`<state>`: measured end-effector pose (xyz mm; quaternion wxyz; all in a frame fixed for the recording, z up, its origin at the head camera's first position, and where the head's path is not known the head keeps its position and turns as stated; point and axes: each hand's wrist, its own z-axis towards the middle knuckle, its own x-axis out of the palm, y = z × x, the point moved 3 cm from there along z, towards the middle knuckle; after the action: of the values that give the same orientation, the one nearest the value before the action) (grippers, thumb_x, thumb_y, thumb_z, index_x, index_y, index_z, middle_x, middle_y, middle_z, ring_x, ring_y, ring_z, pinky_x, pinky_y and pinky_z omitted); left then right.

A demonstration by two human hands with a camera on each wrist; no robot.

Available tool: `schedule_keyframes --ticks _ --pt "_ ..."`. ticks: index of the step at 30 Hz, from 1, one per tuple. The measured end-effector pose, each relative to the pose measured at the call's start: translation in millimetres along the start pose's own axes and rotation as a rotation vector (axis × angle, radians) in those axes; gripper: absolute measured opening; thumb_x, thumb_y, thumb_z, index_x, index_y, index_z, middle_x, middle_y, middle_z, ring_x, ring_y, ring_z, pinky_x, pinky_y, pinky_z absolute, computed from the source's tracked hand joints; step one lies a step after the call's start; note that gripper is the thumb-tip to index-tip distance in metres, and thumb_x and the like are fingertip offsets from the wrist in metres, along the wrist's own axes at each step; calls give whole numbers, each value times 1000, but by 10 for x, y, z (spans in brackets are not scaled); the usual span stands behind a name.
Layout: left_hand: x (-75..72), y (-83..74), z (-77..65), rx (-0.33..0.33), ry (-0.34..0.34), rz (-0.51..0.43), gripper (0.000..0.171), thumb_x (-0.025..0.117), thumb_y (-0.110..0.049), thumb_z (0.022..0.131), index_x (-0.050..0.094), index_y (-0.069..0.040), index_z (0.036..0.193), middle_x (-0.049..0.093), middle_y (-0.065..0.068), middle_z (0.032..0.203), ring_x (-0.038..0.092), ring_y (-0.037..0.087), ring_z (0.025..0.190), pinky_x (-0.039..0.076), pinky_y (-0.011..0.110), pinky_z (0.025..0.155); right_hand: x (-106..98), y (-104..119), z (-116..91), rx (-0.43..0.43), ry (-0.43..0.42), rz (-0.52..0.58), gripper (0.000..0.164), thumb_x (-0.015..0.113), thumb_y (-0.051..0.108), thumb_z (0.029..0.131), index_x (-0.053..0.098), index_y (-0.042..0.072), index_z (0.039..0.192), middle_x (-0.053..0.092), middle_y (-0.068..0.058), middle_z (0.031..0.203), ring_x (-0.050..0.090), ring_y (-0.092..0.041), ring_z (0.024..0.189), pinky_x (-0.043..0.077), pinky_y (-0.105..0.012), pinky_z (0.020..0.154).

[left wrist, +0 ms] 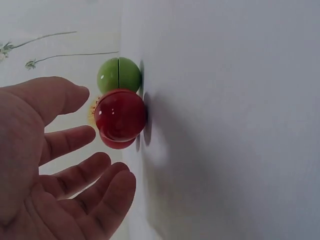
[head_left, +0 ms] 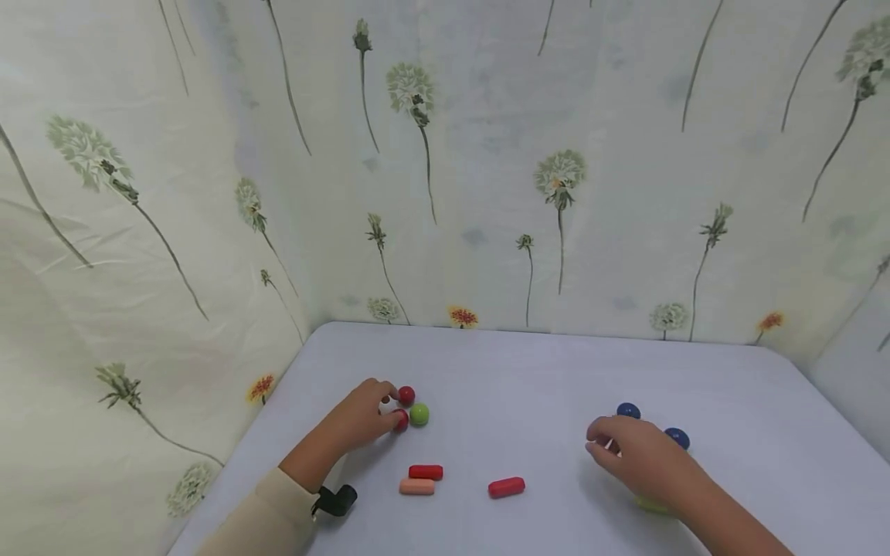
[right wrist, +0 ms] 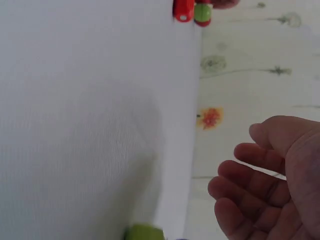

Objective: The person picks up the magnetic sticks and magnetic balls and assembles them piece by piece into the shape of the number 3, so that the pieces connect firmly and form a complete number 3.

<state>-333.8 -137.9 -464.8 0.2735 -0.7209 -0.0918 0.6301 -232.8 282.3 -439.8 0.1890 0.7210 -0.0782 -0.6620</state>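
Observation:
Two red balls, a nearer one [head_left: 401,421] and a farther one [head_left: 406,395], sit beside a light green ball [head_left: 419,414] on the left of the table. Around the nearer red ball my left hand [head_left: 365,415] reaches with thumb and fingers spread apart; the left wrist view shows a gap between them and that red ball [left wrist: 120,115]. My right hand [head_left: 636,452] hovers over the right side, its fingers loosely bent and holding nothing. Close to it lie two dark blue balls, one behind [head_left: 629,410] and one beside [head_left: 677,439]. A yellow-green object [head_left: 652,506] is mostly hidden under the right wrist.
At the front middle, a red block [head_left: 426,472] lies against a salmon block [head_left: 417,486]. Right of them lies another red block [head_left: 506,487]. A floral cloth [head_left: 487,193] hangs behind the white table [head_left: 514,401]. A black wrist device [head_left: 337,500] is on the left arm.

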Motion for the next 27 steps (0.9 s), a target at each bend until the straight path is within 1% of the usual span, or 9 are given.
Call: schedule_keyframes --ticks 3,7,9,12,14,18,22,24,27 --pt "36 34 18 -28 1 -53 37 79 -29 93 66 -16 125 63 7 120 60 21 100 60 37 81 147 133 81 5 37 122 11 74 28 97 74 22 106 70 11 95 63 -9 89 56 -36 80" --pt "65 86 31 -71 8 -130 41 81 -30 92 65 -14 125 67 8 120 62 23 101 59 41 84 334 262 162 -45 88 264 17 78 27 94 72 21 109 70 9 98 64 -11 90 55 -32 76" --pt "83 108 29 -76 16 -173 44 82 -31 91 64 -14 126 67 9 121 63 24 102 58 44 86 421 314 185 -61 131 324 21 80 27 92 71 20 111 70 7 100 64 -13 91 55 -31 75" --pt "108 150 13 -73 15 -226 44 82 -32 91 64 -16 127 66 9 124 62 25 107 58 45 87 537 399 230 -84 186 388 29 82 27 90 70 19 115 70 5 102 64 -15 93 56 -31 77" --pt "144 168 0 -73 13 -245 42 81 -32 92 64 -17 127 66 8 126 62 26 110 58 46 89 607 438 236 -91 211 406 33 84 26 88 69 19 117 69 5 102 63 -16 94 55 -31 79" --pt "219 207 -34 -97 11 -277 38 78 -33 95 63 -17 127 67 7 125 62 28 115 57 49 93 695 501 223 -90 240 420 37 87 23 85 69 20 117 68 5 103 59 -19 92 52 -29 79" --pt "270 216 -55 -106 11 -298 38 77 -33 96 63 -18 127 68 5 123 61 28 118 56 51 97 736 553 199 -109 255 414 33 87 22 85 71 23 114 68 5 104 57 -20 89 49 -28 75" --pt "271 203 -51 -94 4 -305 37 77 -32 95 62 -19 127 67 4 122 60 28 119 55 52 98 741 574 204 -128 249 398 31 86 22 85 71 25 112 67 5 104 56 -20 88 47 -30 74" --pt "254 170 -29 -75 -3 -304 35 77 -32 96 62 -22 126 67 3 122 59 28 120 53 54 101 731 588 219 -153 229 357 27 85 23 86 71 29 107 66 8 102 55 -19 91 47 -32 76"
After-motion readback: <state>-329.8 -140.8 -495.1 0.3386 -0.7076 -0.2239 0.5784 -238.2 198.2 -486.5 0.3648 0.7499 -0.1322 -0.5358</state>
